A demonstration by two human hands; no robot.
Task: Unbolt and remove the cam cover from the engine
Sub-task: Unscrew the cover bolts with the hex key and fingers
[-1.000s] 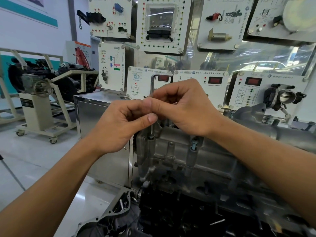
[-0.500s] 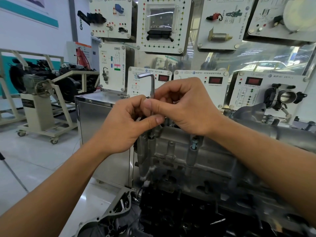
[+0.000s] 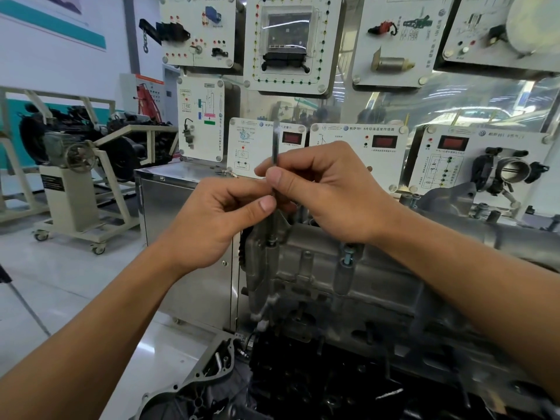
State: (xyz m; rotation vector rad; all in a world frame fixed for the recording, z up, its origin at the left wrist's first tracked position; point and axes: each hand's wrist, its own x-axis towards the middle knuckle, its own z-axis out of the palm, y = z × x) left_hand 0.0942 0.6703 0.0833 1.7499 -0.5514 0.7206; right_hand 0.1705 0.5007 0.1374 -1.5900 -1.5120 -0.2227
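While the left hand (image 3: 209, 225) and the right hand (image 3: 330, 189) both pinch the thin hex key (image 3: 275, 153) with thumb and fingers, the key stands straight up on a bolt (image 3: 270, 238). That bolt is at the left end of the grey cam cover (image 3: 378, 277), which sits on top of the engine (image 3: 318, 383).

The grey cast-metal cover (image 3: 318, 268) sits in place, a thin, motion-blurred key (image 3: 274, 153) standing upright with its tip in the bolt (image 3: 270, 240) at the left corner, and a second bolt (image 3: 348, 257) partly raised farther right.
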